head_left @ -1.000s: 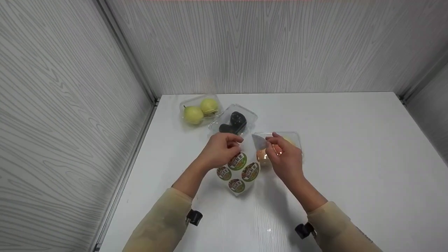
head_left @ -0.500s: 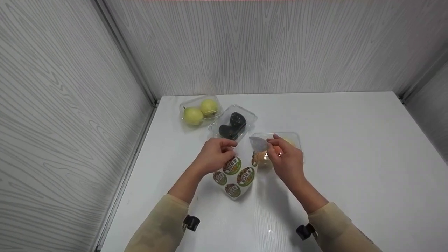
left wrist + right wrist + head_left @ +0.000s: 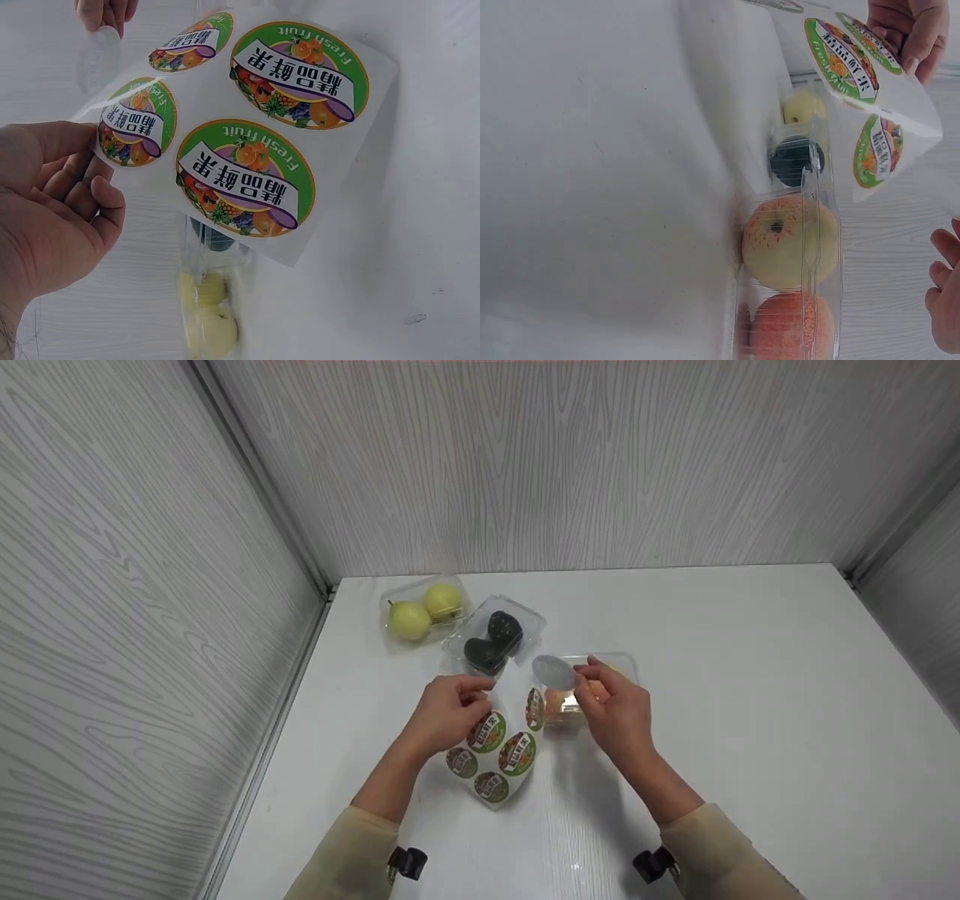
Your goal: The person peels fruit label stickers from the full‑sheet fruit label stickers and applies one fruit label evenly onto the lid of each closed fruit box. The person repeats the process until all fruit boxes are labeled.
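My left hand [image 3: 442,714] pinches the edge of a white sheet of stickers [image 3: 491,760] between thumb and fingers. Several oval fruit labels in green and purple, printed "Fresh fruit", cover the sheet [image 3: 337,161], which hangs curved above the table. To the right, my right hand [image 3: 619,714] pinches a single oval sticker [image 3: 553,672] by its right end. The pale back of that sticker faces up, apart from the sheet. Below and behind the right hand sits a clear plastic box [image 3: 624,660] with reddish-yellow apples [image 3: 791,240], partly hidden by the hand and sticker.
Two yellow pears [image 3: 409,620] lie in a clear box at the back left. Beside it, another clear box [image 3: 531,619] holds two dark fruits [image 3: 484,654]. Wood-grained panels [image 3: 525,472] stand behind and at the sides of the white table [image 3: 750,720].
My left hand has moved left and toward me with the sheet. The sticker in my right hand has drawn apart from it, and its full oval now shows. The view has shifted slightly.
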The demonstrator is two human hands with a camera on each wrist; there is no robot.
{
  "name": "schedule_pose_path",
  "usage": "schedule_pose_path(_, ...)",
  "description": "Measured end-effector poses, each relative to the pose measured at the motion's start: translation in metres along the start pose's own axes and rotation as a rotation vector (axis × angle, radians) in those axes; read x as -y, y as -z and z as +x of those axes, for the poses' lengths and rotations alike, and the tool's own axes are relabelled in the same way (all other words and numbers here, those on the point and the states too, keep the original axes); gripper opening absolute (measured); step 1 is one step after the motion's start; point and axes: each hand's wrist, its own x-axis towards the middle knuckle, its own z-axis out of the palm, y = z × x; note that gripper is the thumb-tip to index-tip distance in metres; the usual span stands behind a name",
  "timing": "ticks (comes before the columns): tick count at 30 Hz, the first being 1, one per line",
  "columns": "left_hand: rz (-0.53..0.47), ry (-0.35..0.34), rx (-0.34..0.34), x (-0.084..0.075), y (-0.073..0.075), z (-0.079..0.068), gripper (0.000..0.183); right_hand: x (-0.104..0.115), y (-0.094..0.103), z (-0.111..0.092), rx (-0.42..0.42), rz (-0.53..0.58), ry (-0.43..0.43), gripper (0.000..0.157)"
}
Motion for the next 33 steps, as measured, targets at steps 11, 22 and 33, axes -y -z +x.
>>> schedule_pose_path(11,-0.039,0.058,-0.059,0.012,0.005,-0.005,0.033,-0.004,0.009,-0.004,-0.001,0.004,-0.054,0.013)
schedule_pose_path(22,-0.107,0.282,-0.251,0.057,0.014,-0.007,0.033,-0.011,0.015,-0.008,-0.007,0.000,-0.057,0.011)
schedule_pose_path(33,-0.136,0.466,-0.372,0.107,0.026,-0.010,0.040,-0.013,0.018,-0.010,-0.041,-0.002,-0.011,0.011)
